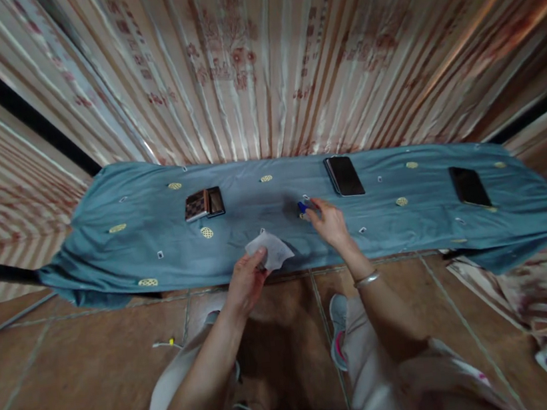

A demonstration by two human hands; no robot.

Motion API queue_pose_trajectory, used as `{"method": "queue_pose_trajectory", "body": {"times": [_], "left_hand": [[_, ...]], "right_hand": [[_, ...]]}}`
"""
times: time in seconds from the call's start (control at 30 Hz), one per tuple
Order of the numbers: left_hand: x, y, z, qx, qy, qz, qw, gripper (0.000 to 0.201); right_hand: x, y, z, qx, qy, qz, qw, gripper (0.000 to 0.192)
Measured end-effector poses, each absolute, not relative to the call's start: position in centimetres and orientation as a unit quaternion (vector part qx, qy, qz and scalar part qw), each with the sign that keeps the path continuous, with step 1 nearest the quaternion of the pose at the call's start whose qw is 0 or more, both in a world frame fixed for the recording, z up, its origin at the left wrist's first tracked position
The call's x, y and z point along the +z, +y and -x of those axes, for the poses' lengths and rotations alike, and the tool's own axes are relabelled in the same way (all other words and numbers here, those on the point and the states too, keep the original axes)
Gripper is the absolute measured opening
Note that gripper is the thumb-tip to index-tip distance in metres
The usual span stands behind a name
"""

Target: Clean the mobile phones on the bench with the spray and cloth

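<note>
Near the front edge of the blue patterned cloth (242, 199), my left hand (246, 282) pinches a thin whitish sheet (275, 250); whether it is paper or fabric is unclear. My right hand (329, 221) is closed on a small blue object (303, 207) just above the cloth, its kind too small to make out. Left of the hands, a brown checkered case (196, 206) lies against a dark flat item (215, 201). Behind my right hand lies a black phone-like slab (347, 176), seemingly on another flat piece.
A second dark phone-like slab (469, 186) lies at the right end of the cloth. Striped curtains (234, 55) hang directly behind. Dark poles (12, 98) run along both sides. A cable with a yellow piece (171, 342) lies on the tiled floor (99, 376).
</note>
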State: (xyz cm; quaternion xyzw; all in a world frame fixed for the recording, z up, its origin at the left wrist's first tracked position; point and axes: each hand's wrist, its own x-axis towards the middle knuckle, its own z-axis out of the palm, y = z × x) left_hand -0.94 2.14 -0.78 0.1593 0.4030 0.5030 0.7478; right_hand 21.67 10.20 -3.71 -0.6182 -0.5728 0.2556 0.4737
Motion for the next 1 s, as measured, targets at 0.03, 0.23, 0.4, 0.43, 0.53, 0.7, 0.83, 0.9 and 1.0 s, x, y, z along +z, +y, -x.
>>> {"method": "queue_pose_trajectory", "body": {"times": [0.03,0.23,0.4,0.43,0.53,0.7,0.83,0.9,1.0], "left_hand": [[-0.8,2.2,1.1,0.503,0.41,-0.157,0.744,0.021],[-1.0,2.1,2.0,0.503,0.447,-0.15,0.724,0.021],[-1.2,2.4,3.0,0.515,0.456,-0.153,0.71,0.017],[-1.2,2.4,3.1,0.518,0.45,-0.158,0.71,0.017],[-1.2,2.6,3.3,0.535,0.434,-0.168,0.705,0.019],[-1.1,2.7,2.8,0.553,0.427,-0.185,0.692,0.02],[-0.9,2.7,2.5,0.554,0.417,-0.195,0.694,0.019],[-0.7,2.7,2.5,0.555,0.411,-0.194,0.697,0.018],[-0.5,2.7,2.4,0.559,0.41,-0.19,0.696,0.019]], "right_hand": [[-3.9,10.4,-21.8,0.24,-0.587,0.626,0.453,0.035],[-4.0,11.5,-21.6,0.253,-0.588,0.66,0.393,0.03],[-2.0,10.8,-20.5,0.554,-0.449,0.524,0.466,0.021],[-1.4,10.2,-20.2,0.621,-0.411,0.476,0.468,0.027],[0.1,8.1,-18.9,0.721,-0.347,0.391,0.455,0.048],[1.2,5.8,-17.6,0.805,-0.277,0.313,0.422,0.058],[1.2,5.5,-17.0,0.821,-0.283,0.295,0.399,0.056],[1.3,5.4,-16.7,0.818,-0.299,0.292,0.396,0.055],[1.5,5.0,-16.2,0.805,-0.332,0.285,0.401,0.058]]}}
